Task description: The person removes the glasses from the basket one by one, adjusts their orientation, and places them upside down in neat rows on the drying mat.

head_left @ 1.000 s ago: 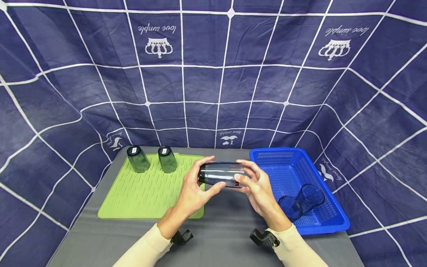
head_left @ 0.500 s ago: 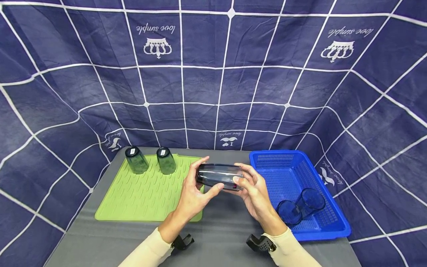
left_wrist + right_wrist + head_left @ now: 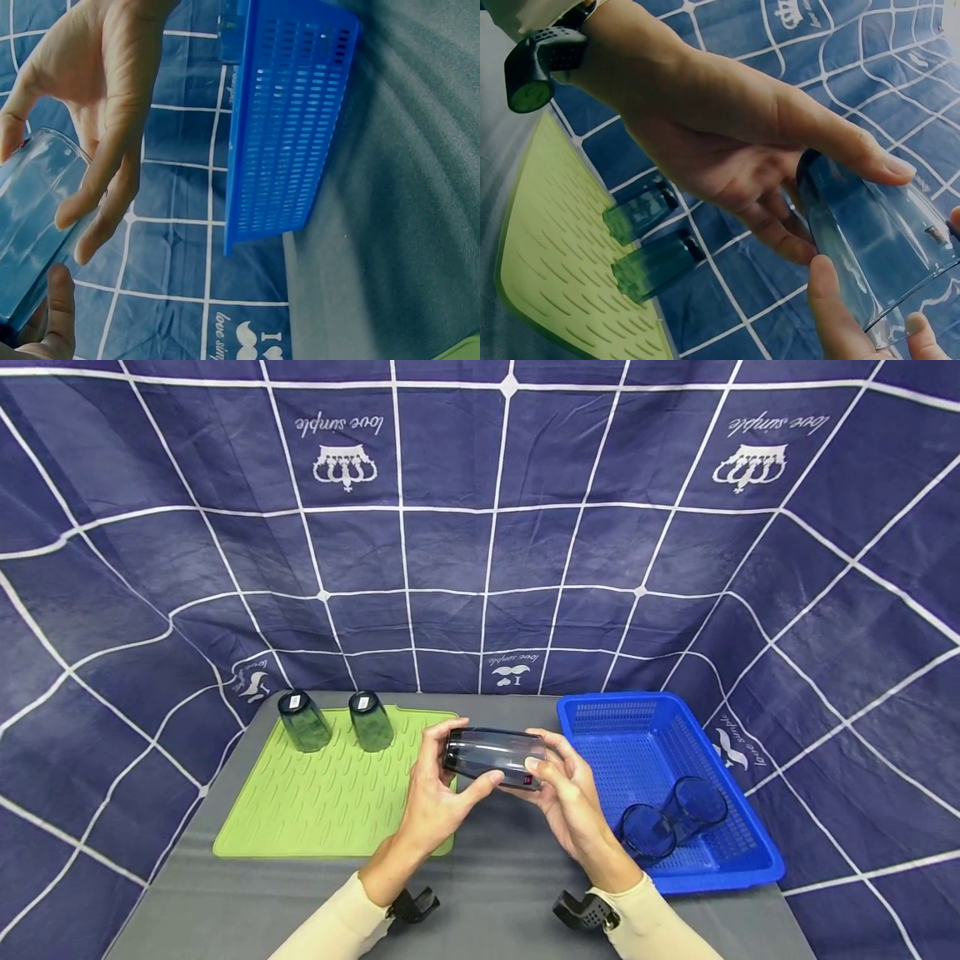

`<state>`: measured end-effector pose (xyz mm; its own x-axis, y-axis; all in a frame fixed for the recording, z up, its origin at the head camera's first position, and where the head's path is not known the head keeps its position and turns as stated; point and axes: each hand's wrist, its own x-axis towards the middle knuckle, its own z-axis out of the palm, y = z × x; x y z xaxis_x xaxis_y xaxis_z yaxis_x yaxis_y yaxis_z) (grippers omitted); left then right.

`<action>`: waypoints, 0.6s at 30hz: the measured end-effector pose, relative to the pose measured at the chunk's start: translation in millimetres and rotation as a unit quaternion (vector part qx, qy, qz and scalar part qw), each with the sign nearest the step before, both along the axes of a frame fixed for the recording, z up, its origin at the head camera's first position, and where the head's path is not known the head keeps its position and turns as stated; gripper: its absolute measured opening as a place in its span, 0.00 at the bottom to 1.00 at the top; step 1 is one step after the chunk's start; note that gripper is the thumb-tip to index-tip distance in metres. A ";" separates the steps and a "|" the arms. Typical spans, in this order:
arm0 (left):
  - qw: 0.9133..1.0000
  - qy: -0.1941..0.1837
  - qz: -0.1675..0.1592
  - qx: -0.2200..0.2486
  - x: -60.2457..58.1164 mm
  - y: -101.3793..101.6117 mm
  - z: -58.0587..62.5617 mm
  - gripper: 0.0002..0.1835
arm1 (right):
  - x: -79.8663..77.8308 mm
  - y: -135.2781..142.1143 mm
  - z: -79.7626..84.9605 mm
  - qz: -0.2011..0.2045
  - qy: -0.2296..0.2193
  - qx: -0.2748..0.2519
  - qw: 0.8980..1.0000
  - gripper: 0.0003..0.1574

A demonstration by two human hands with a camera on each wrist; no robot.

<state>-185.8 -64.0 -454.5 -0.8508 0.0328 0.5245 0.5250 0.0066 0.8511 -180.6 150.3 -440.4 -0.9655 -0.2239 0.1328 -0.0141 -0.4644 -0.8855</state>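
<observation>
Between both hands a dark tinted drinking glass (image 3: 491,753) lies on its side in the air, its base toward the left. My left hand (image 3: 433,793) grips the base end, thumb in front. My right hand (image 3: 568,793) holds the rim end, thumb near a small red label (image 3: 528,779). In the right wrist view the glass (image 3: 877,232) is spanned by fingers of both hands. Two similar glasses, a left one (image 3: 305,722) and a right one (image 3: 372,723), stand upside down on the green mat (image 3: 322,810), stickers on their bases.
A blue plastic basket (image 3: 765,852) stands at the right with two glasses in it, one (image 3: 647,833) nearer and one (image 3: 696,806) leaning behind it. Grey cloth (image 3: 480,893) covers the table. A blue grid-patterned curtain (image 3: 450,552) rises behind and at both sides.
Both hands keep their hold on the glass, which stays almost in place. The whole view shifts slightly; the mat, basket and other glasses stay as they were.
</observation>
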 end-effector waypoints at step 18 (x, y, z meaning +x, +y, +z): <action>1.000 0.015 -0.002 -0.023 -3.0 -23.1 6.0 0.44 | -0.7 -15.5 -3.4 0.022 0.021 0.020 0.999 0.31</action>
<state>-188.8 -87.2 -448.5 -0.8345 0.0609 0.5476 0.5503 0.0422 0.8339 -181.4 134.7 -443.8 -0.9486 -0.2712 0.1631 -0.0325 -0.4291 -0.9027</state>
